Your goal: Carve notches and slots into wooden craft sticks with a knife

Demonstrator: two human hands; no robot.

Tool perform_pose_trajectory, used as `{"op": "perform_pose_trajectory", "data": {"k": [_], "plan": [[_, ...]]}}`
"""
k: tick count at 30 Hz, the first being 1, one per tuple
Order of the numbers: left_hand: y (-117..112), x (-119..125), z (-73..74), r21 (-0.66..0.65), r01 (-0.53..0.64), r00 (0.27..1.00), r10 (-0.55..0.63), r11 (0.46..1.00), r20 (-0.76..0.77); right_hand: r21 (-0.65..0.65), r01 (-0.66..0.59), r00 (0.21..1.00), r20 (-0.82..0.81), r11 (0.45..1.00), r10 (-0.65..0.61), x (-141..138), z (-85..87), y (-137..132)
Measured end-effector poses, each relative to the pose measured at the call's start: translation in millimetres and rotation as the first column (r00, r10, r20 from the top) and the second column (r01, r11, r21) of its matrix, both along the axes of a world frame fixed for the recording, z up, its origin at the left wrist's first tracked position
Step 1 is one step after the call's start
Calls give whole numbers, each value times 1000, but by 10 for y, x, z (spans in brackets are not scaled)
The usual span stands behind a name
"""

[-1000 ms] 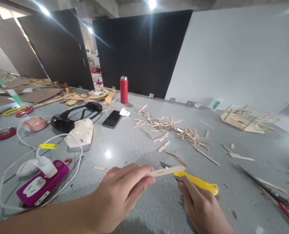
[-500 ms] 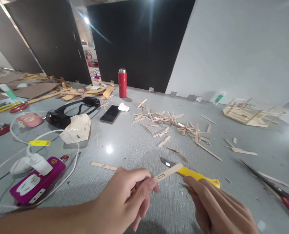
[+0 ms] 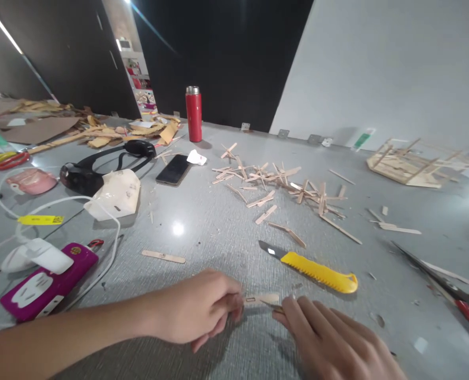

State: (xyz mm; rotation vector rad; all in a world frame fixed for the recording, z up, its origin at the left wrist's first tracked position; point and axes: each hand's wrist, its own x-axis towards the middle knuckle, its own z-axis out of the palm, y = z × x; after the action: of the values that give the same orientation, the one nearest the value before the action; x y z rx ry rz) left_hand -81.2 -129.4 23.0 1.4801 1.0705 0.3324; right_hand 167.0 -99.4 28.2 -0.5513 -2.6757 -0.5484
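My left hand (image 3: 208,309) is closed, pinching a flat wooden craft stick (image 3: 271,298) just above the table. A small dark-edged rectangle shows on the stick near my fingertips. From the other side my right hand (image 3: 329,338) meets the stick, its fingers closed on a small thin pointed tool (image 3: 276,306) whose tip is at the stick; most of that tool is hidden. Beyond my right hand lies a yellow utility knife (image 3: 319,272), blade out, pointing left. Another craft stick (image 3: 163,256) rests on the table left of my hands.
A heap of cut sticks (image 3: 274,179) spreads across the middle. Scissors (image 3: 448,287) lie at right, with a stick frame (image 3: 408,163) behind. At left are a purple power strip (image 3: 48,285), a cable, a white block (image 3: 117,195) and a phone (image 3: 174,169). A red bottle (image 3: 193,116) stands at the back.
My left hand has lowered the craft stick, now nearly level. My right hand has moved left from beside the utility knife, bringing the thin tool to the stick. The view has tilted down.
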Motion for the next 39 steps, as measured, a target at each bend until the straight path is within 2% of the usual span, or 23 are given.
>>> {"op": "perform_pose_trajectory", "data": {"k": [3,6,13,29,33,36,39], "plan": [[49,-25,-24,-26,27,1000,-27,999,10,-18,16,996,92,1000,-14,10,-163,-24],[57,-25,-15,-28,17,1000,-17,999,8,-10,16,993,118,1000,-15,-28,-226,-39],[68,-25,-32,-7,28,999,-28,1000,-18,60,14,991,131,998,-22,-62,-211,-59],[46,17,-55,60,7,1000,-5,998,-21,16,61,985,158,998,-63,-59,-263,-78],[8,56,-103,92,-56,998,57,994,-8,-131,159,979,153,979,-138,-76,-265,-108],[-25,81,-142,135,-97,995,99,986,-1,-312,249,967,142,917,-214,-116,-273,-129],[-49,94,-170,157,-115,993,119,981,-16,-395,268,963,118,879,-241,-158,-296,-136]]}}
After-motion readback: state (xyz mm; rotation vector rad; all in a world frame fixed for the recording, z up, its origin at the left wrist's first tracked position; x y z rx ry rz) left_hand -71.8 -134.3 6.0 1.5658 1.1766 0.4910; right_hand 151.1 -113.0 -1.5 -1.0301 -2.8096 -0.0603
